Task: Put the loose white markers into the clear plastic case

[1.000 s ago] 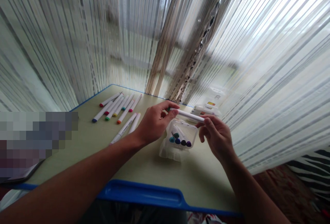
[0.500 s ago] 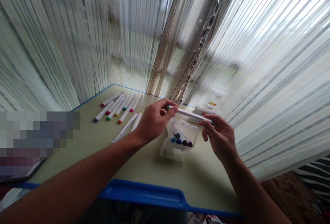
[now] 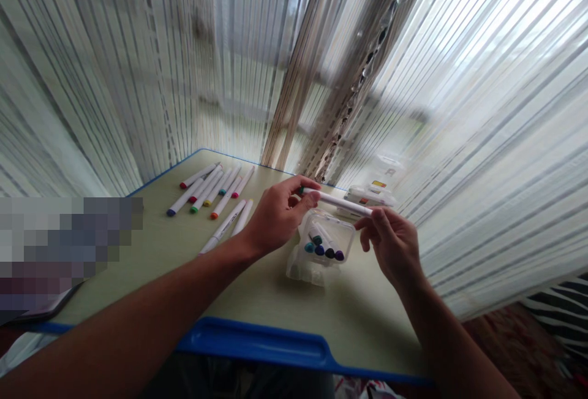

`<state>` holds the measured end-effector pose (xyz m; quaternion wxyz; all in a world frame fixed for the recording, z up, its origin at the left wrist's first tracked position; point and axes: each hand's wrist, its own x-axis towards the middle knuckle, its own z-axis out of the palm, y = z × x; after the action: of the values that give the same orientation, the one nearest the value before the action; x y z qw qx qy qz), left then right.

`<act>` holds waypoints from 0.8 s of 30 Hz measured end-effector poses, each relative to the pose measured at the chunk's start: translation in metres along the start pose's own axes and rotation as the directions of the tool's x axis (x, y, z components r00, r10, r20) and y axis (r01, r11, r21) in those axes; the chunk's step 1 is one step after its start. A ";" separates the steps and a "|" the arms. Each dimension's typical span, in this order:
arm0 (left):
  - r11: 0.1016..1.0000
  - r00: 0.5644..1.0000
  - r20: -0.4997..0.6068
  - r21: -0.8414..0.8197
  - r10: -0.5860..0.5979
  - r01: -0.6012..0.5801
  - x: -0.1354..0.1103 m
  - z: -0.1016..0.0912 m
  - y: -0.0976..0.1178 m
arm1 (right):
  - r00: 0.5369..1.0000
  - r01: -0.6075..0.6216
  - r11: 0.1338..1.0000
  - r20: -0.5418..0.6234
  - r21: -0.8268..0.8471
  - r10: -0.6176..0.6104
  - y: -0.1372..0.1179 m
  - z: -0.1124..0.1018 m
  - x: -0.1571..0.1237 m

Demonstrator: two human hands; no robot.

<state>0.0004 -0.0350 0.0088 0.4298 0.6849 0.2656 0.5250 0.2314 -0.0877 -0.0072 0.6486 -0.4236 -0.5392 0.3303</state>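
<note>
Head view: a white marker (image 3: 345, 203) pinched between two hands, centre of frame.
The left hand (image 3: 281, 214) pinches its green end, thumb against fingers; the right hand (image 3: 395, 238) pinches the other end. A light, level grip would suit the slim barrel, clear of the case (image 3: 305, 271) just below in frame. Loose markers (image 3: 226, 199) crowd centre left; more room lies lower centre, before the blue table edge (image 3: 257, 345).

The left forearm (image 3: 160, 304) and right forearm (image 3: 443, 325) look slim and bare to me, narrowing at the wrists; the left hand (image 3: 280, 212) and right hand (image 3: 392, 243) are bare too. Dark, shadowed clothing (image 3: 294, 385) shows below the table's front edge (image 3: 381, 374).
</note>
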 end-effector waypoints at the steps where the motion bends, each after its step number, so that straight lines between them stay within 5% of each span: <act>1: 1.000 1.000 -0.002 -0.013 0.000 0.000 0.000 0.000 -0.001 | 1.000 -0.003 1.000 0.004 0.005 0.003 0.000 0.000 0.000; 24: 1.000 1.000 -0.009 0.008 -0.014 0.014 0.001 -0.001 -0.004 | 0.999 0.048 0.995 -0.004 -0.084 -0.048 0.001 -0.003 0.000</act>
<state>0.0003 -0.0324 0.0059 0.4295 0.6825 0.2743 0.5240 0.2344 -0.0876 -0.0082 0.6398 -0.4384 -0.5604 0.2904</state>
